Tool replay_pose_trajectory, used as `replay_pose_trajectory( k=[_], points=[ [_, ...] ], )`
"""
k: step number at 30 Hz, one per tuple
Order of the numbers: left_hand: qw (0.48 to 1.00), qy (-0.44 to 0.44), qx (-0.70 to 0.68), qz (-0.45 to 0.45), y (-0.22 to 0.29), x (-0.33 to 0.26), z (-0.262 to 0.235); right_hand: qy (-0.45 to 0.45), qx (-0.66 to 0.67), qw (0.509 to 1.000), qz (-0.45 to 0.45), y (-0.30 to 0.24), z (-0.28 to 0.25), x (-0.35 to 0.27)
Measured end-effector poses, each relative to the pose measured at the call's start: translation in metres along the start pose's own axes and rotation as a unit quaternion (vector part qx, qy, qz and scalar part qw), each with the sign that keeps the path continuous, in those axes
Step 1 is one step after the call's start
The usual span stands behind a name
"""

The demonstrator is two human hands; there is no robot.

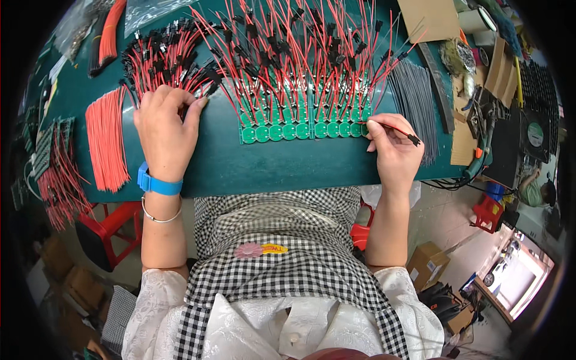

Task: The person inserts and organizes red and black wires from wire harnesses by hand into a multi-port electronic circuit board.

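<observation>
My left hand [165,129] reaches into a loose pile of red wires with black connectors [171,60] on the green table [240,162], fingers closed among them. My right hand [393,144] pinches one red wire with a black connector [399,131] at the right end of a green panel of round circuit boards [303,127]. Many red wires with black connectors [300,48] stand up from that panel and fan away from me.
A bundle of orange wires [108,141] lies left of my left hand. A bundle of grey wires [414,96] lies right of the panel. More wired boards [57,162] sit at the far left edge. Cardboard, tools and a tape roll crowd the right side.
</observation>
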State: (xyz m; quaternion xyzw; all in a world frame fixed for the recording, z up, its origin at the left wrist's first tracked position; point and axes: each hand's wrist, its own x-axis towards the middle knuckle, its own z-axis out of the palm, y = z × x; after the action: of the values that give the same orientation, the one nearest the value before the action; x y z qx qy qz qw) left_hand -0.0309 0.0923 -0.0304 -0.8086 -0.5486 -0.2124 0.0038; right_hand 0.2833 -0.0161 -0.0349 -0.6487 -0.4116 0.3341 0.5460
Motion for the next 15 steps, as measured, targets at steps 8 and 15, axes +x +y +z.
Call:
replay_pose_trajectory(
  k=[8,15],
  points=[
    [0.987,-0.002,-0.135,-0.088,0.002,-0.001,-0.003,0.01,-0.025,0.999,-0.023,-0.002,0.002,0.003],
    [0.972,-0.045,-0.187,-0.136,-0.01,-0.01,-0.013,0.005,-0.019,0.999,-0.037,-0.001,0.003,0.003]
  ],
)
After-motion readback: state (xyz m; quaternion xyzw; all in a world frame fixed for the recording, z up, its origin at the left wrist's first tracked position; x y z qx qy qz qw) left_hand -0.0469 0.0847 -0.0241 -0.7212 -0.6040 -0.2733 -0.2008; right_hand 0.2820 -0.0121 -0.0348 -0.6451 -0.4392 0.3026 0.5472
